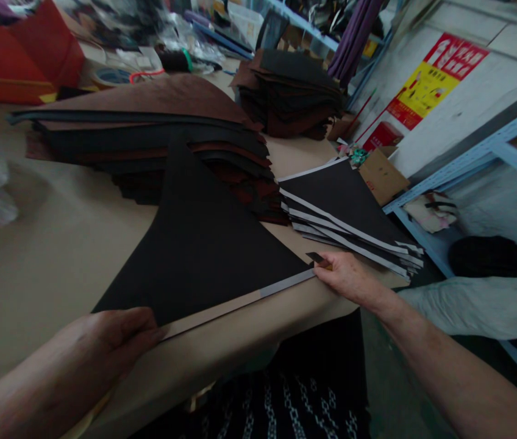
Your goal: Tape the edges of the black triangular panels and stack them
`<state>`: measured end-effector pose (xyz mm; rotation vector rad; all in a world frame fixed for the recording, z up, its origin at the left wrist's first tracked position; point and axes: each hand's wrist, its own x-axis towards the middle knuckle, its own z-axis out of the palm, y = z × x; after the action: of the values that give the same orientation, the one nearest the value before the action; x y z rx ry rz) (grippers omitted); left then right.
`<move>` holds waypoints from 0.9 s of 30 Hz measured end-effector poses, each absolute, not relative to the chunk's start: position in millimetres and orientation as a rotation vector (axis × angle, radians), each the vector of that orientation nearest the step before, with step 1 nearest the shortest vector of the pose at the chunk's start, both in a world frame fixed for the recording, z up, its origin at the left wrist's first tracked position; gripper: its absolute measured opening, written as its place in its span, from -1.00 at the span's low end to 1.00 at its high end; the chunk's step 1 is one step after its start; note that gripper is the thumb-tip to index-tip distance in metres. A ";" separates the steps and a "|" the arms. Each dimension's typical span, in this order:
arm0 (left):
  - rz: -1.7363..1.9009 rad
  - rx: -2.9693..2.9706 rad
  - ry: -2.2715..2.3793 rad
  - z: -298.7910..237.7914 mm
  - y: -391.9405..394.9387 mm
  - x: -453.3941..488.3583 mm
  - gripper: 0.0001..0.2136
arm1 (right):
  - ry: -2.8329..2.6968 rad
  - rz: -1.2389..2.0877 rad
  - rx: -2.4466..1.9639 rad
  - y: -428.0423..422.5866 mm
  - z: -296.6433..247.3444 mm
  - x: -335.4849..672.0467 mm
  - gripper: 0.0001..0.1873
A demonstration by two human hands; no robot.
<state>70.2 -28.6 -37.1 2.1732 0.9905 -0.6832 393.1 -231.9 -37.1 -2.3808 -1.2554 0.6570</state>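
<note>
A large black sheet (199, 250) lies flat on the tan table (57, 244), its near edge along the table's front. A pale strip (258, 291) runs along that near edge. My left hand (112, 338) is closed on the sheet's near left corner, thumb on top. My right hand (345, 277) pinches the sheet's right corner, where a small dark flap (316, 258) is folded up at the fingertips. Both forearms reach in from below.
Fanned dark brown and black sheets (149, 134) lie behind. A stack of black sheets with white edges (350, 213) sits at right. Another dark pile (290, 91) stands at the back. A red box (21, 55) is far left, a cardboard box (381, 174) and blue shelving (469, 158) right.
</note>
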 end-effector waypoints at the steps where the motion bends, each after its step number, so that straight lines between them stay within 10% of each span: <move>1: -0.690 2.184 0.982 -37.2 -28.5 70.1 -0.55 | -1.253 0.633 -2.396 -233.1 -36.7 395.2 -0.92; 13: -0.658 2.245 0.980 -17.9 -36.4 83.1 -0.65 | -1.076 1.184 -1.720 -195.7 -21.5 361.2 -0.81; 27: -0.545 2.042 1.052 -7.6 -8.1 7.0 -0.69 | -0.954 0.948 -1.885 -200.5 -57.8 358.3 -0.69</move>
<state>7.0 -8.1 -7.6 2.0417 1.0519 -0.5446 358.3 -200.5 -57.8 -1.8853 -0.9537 0.9480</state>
